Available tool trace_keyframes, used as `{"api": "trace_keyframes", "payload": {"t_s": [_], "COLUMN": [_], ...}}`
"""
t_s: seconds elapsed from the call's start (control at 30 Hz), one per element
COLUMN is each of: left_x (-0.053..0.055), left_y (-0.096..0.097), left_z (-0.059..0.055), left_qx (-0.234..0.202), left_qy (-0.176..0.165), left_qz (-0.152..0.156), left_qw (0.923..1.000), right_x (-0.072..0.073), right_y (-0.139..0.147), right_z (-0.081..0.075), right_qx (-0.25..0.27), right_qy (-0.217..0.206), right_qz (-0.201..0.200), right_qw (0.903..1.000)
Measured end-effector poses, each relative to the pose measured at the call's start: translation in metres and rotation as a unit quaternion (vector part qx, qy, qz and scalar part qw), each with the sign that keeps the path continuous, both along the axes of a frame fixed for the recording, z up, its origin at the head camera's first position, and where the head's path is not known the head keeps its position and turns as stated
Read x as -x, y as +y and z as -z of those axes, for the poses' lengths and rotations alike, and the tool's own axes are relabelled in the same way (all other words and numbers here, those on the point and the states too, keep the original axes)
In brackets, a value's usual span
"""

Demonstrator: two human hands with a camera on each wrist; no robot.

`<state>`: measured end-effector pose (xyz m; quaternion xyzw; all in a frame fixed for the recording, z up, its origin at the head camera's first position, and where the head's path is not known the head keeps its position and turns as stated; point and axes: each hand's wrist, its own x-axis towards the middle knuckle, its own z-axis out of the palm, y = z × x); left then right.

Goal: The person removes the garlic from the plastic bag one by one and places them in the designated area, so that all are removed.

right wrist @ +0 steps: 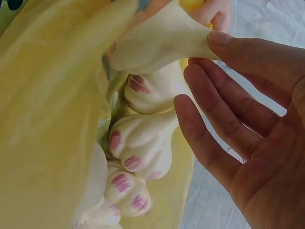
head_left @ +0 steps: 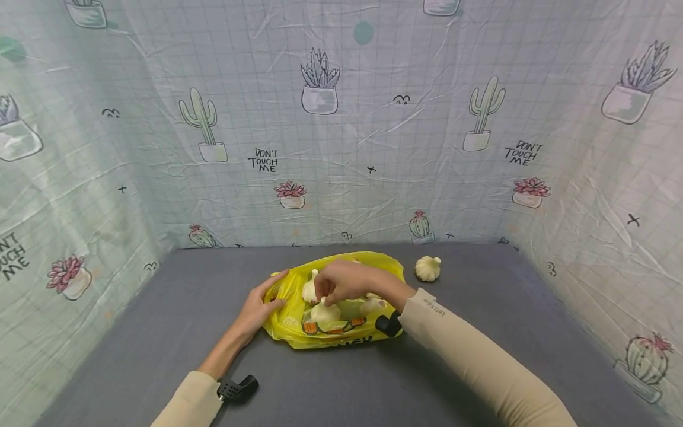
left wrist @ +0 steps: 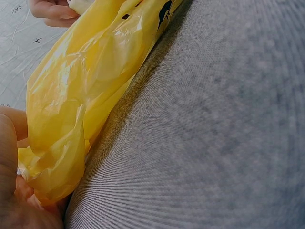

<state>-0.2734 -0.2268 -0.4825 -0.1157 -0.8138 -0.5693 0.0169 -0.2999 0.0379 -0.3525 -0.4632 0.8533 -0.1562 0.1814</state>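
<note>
while left hand (head_left: 261,306) grips a yellow bag (head_left: 291,333), right hand (head_left: 345,280) pinching a garlic bulb (right wrist: 155,45)

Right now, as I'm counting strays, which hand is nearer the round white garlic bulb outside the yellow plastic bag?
Right hand: over the open bag, left of the bulb. Left hand: farther away, at the bag's left edge.

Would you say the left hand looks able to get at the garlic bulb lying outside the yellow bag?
Probably not: the left hand holds the yellow bag, which, with the right hand, lies between it and that garlic bulb.
</note>
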Motion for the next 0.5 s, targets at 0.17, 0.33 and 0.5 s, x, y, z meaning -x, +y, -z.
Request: {"api": "trace_keyframes", "payload": {"t_s": [0.17, 0.33, 0.5], "left_x": [0.0, 0.0, 0.0], "left_y": [0.0, 0.0, 0.0], "left_z": [0.0, -0.001, -0.001], "left_qx": [-0.006, -0.006, -0.006], "left_qy": [-0.005, -0.005, -0.006], "left_qz": [0.002, 0.003, 0.004], "left_qw": [1.0, 1.0, 1.0], "right_x": [-0.001, -0.001, -0.002], "right_y": [0.003, 0.008, 0.014], "right_z": [-0.004, -0.008, -0.016], "right_qx": [0.015, 0.04, 0.056], "right_qy": [0.01, 0.024, 0.032], "right_qz": [-0.003, -0.012, -0.012], "right_qw": [0.9998, 0.9988, 0.9979]}}
